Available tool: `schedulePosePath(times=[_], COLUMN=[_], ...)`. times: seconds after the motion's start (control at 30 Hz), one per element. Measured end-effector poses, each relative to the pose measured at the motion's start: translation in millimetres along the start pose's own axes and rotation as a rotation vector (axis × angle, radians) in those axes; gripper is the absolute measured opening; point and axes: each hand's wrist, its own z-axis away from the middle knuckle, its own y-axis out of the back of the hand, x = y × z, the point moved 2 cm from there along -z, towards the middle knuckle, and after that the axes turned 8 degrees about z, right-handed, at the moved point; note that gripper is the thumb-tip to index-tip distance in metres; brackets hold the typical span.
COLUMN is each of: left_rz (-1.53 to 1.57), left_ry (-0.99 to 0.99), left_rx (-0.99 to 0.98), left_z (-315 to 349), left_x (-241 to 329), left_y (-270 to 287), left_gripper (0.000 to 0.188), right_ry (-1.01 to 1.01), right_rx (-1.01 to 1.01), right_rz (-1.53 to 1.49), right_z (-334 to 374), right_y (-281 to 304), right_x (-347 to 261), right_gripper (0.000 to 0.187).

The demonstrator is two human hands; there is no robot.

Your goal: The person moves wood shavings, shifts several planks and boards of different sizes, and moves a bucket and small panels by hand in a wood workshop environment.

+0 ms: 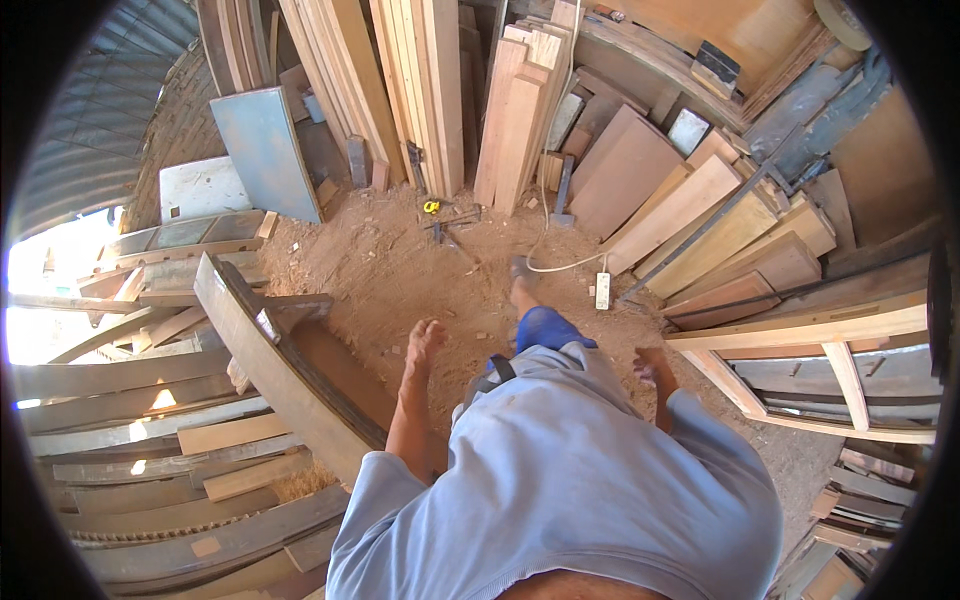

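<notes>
My left hand (427, 341) hangs in the air beside my body, its fingers loosely bent and nothing visible in them. Nearest to it is a long, wide wooden board (285, 375), set on edge to its left and apart from the hand. On the other side, my right hand (655, 368) is also held out from my body with loosely bent, parted fingers and no object in it. It is close to the end of a wooden frame (800, 416) with crossbars, and I cannot tell whether they touch. One foot (523, 272) is forward on the dusty floor.
A white power strip (602, 290) and its cable lie ahead on the right. Dark metal clamps (450, 225) and a yellow tape measure (432, 207) are on the floor. Upright planks (420, 95) and leaning boards (625, 170) line the back; stacked timber (150, 470) fills the left.
</notes>
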Motion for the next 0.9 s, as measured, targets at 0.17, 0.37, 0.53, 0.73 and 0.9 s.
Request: schedulePosePath(times=[0.17, 0.37, 0.53, 0.73, 0.9], left_rz=[-0.339, -0.31, -0.167, -0.156, -0.33], left_ry=[0.19, 0.383, 0.284, 0.356, 0.414], left_rx=[-0.068, -0.025, -0.081, -0.325, -0.218], left_z=[1, -1, 4, 37, 47], left_x=[-59, -79, -100, -166, -126], left_y=[50, 67, 45, 53, 36], left_gripper=[0.023, 0.029, 0.017, 0.031, 0.029], right_ry=[0.312, 0.332, 0.193, 0.064, 0.156], right_rx=[0.1, -0.024, 0.081, 0.077, 0.078], right_rz=[0.028, -0.115, -0.07, -0.092, -0.119], right_z=[26, 42, 80, 38, 35], right_y=[-4, -5, -5, 2, -10], right_x=[-84, -70, -19, 23, -13], right_gripper=[0.045, 0.043, 0.042, 0.043, 0.048])
